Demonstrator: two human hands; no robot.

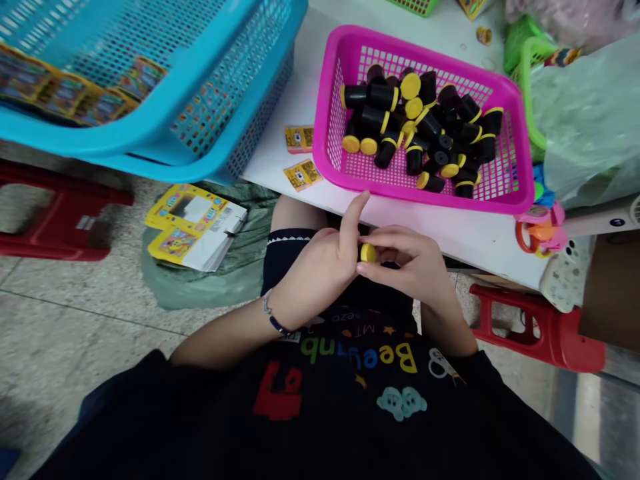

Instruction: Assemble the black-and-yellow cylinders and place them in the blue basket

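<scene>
Currently, the left hand (313, 270) and right hand (410, 263) pinch a small round yellow plastic cap (368, 253) between their fingers, while many black yellow-banded cylinders (430, 123) remain heaped in a magenta plastic basket (350, 33).

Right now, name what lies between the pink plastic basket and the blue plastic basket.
Two small yellow printed cards on the white table, in the head view.

I have a strip of the surface (450, 243) to work along in front of my left hand (313, 270) and right hand (407, 263). Ahead, the pink basket's (330, 100) raised wall blocks a straight reach inside. The blue basket (150, 143) hangs over the left side, with two small cards (300, 157) in the gap between baskets. A green bag (590, 120) crowds the right.
</scene>
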